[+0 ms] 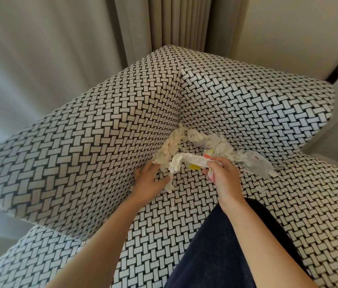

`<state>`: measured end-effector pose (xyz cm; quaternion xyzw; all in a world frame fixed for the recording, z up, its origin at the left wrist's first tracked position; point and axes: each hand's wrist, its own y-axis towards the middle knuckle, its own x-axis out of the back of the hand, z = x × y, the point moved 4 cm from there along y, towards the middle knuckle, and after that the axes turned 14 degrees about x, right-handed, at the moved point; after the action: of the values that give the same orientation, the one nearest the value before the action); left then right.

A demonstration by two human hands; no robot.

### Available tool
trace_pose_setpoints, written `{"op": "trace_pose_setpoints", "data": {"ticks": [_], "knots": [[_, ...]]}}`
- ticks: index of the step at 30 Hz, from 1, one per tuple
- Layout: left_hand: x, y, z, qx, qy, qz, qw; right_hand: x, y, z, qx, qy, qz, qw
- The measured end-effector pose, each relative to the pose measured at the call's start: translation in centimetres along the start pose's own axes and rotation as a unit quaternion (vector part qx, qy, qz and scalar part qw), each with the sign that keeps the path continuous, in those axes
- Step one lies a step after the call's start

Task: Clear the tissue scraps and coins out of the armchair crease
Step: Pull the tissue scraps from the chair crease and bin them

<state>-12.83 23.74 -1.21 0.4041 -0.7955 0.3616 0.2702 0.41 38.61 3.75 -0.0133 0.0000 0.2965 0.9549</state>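
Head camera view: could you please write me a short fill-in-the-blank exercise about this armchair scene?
1. The right hand grips a crumpled ____ wad.
2. Loose scraps lie along the armchair's ____.
3. No ____ are visible among them.
Missing words: tissue, crease, coins.

One armchair [101, 142]. Two hands at the seat: the left hand [147, 183] and the right hand [222, 175]. One heap of tissue scraps [172, 146], pieces too tangled to number. One printed wrapper [189, 161]. One clear plastic sheet [257, 165].
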Motion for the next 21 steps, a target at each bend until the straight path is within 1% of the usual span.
{"op": "trace_pose_setpoints", "data": {"ticks": [4, 6, 8, 11, 14, 16, 21], "knots": [[1.4, -1.7, -0.1, -0.052, -0.05, -0.052, 0.996, 0.1, -0.2, 0.1, 0.006, 0.003, -0.002, 1.0], [2.1, -2.3, -0.2, -0.069, -0.076, -0.067, 0.993, 0.2, -0.3, 0.2, 0.014, 0.004, 0.001, 1.0], [3.0, -2.7, -0.5, -0.087, -0.083, -0.08, 0.99, 0.2, -0.6, 0.5, 0.028, 0.01, 0.007, 1.0], [4.4, -3.4, -2.1, -0.121, -0.069, -0.096, 0.986, 0.7, -1.0, 1.6, 0.075, -0.003, 0.025, 0.997], [5.4, -4.4, -4.4, -0.148, -0.056, -0.091, 0.983, 2.2, -1.1, 2.9, 0.123, -0.034, 0.03, 0.991], [5.7, -5.3, -6.2, -0.164, -0.041, -0.081, 0.982, 3.9, -1.0, 3.6, 0.14, -0.052, 0.024, 0.988], [4.4, -7.1, -10.8, -0.187, 0.003, -0.051, 0.981, 9.7, -1.2, 5.0, 0.151, -0.084, 0.012, 0.985]]}}
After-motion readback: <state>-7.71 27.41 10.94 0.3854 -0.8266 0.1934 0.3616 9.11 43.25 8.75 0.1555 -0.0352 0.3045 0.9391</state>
